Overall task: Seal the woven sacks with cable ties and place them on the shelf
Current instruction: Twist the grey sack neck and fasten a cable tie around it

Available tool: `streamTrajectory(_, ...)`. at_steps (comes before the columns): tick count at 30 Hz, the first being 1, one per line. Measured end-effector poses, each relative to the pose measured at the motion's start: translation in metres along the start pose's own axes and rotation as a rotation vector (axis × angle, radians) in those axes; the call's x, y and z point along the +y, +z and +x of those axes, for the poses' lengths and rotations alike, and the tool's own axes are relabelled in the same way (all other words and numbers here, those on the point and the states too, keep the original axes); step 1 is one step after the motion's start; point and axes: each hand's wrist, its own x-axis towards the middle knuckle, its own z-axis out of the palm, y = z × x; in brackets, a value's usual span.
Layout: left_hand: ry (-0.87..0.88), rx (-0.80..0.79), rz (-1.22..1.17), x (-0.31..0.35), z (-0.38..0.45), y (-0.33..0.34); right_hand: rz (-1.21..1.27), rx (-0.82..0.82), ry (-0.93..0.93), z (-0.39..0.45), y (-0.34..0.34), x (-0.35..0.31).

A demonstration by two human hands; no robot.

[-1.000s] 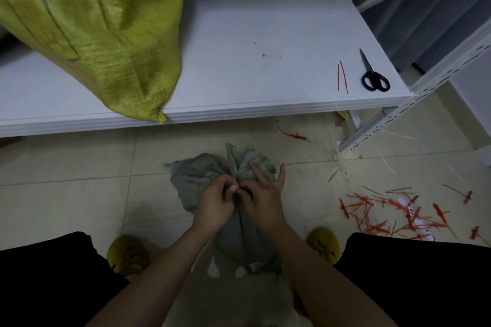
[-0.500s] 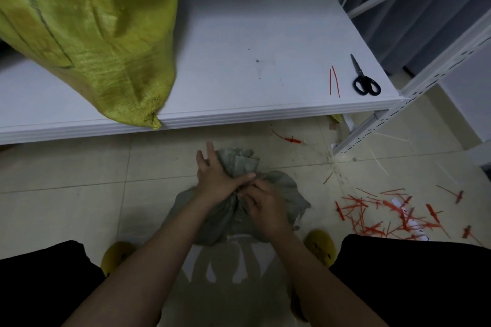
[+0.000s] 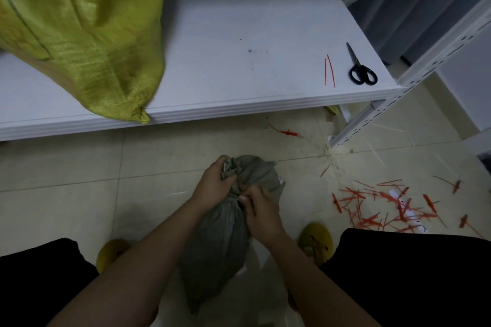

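Scissors [image 3: 362, 69] (perhaps shut) beside red ties [image 3: 329, 71] — shelf [image 3: 239, 34].

1. I get a dim, flat feed with a cool grey cast; nothing is blown out.
2. The brightest area is the white shelf [image 3: 239, 34], lit softly from above.
3. The floor [image 3: 66, 207] under me is darker, with a soft shadow around my legs.
4. The wide lens bows the shelf edge and stretches the corners.
5. The yellow sack [image 3: 79, 34] looks slightly smeared at its lower edge; detail is soft throughout.
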Motion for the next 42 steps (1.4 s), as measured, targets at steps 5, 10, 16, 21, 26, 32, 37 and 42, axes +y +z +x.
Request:
streamTrajectory(5, 0.137, -0.012, -0.005, 0.000, -0.002, -0.003, -0.004, -0.063, 0.015, 0.009, -0.001, 0.001)
streamTrajectory(10, 0.114, 0.090, -0.066, 0.005, -0.004, -0.003, 0.181, -0.062, 0.128, 0.012, -0.012, 0.000)
streamTrajectory(16, 0.012, 0.184, -0.054, -0.006, -0.003, -0.008, 0.362, 0.133, 0.186, 0.009, -0.009, -0.005)
streamTrajectory(21, -0.005, 0.176, -0.023, -0.013, -0.004, -0.013, 0.588, 0.165, 0.216, 0.005, -0.011, -0.005)
streamTrajectory(26, -0.008, 0.158, 0.091, -0.024, -0.003, -0.016, 0.258, 0.136, 0.122, 0.006, -0.005, 0.007)
streamTrajectory(32, 0.021, 0.149, 0.153, -0.028, -0.003, -0.014, 0.144, 0.127, 0.057, 0.004, -0.013, -0.002)
streamTrajectory(37, 0.055, 0.137, 0.205, -0.030, -0.005, -0.015, 0.238, 0.075, 0.130, 0.004, -0.014, -0.002)
streamTrajectory(42, 0.110, 0.128, 0.202, -0.026, -0.010, -0.016, 0.373, 0.074, 0.278, 0.009, -0.020, -0.006)
